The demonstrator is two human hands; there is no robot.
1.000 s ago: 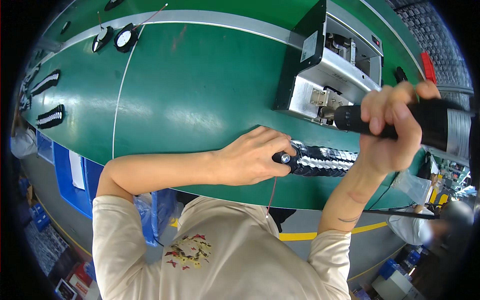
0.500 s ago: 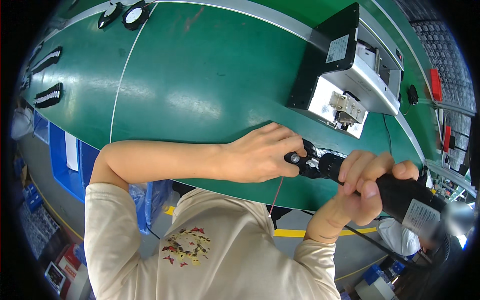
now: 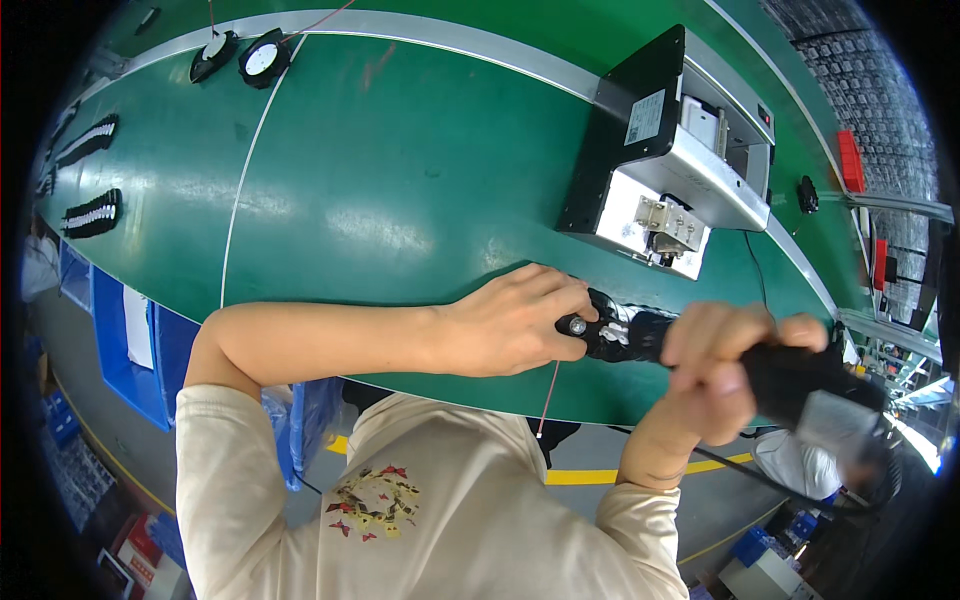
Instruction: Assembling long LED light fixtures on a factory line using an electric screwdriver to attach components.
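Note:
My left hand (image 3: 520,322) is closed around a small black part (image 3: 606,338) with a round silver piece on it, holding it near the bench's front edge. A thin red wire (image 3: 548,400) hangs below that part over the edge. Blurred by motion, my right hand (image 3: 712,368) wraps around a black electric screwdriver (image 3: 790,385), held almost level. Its front end meets or nearly meets the right side of the black part; the exact contact cannot be made out. A black cable (image 3: 760,478) curves below the screwdriver.
A black and silver screw feeder (image 3: 640,190) stands beyond my right hand on the green bench (image 3: 400,150). Two black round parts (image 3: 262,60) lie at the far left, with rows of black-and-white parts (image 3: 92,214) nearer. Blue bins (image 3: 118,330) sit below the left edge.
The right hand and screwdriver have become blurred with motion and shifted slightly. The left hand keeps its grip on the black part. The whole view has shifted a little.

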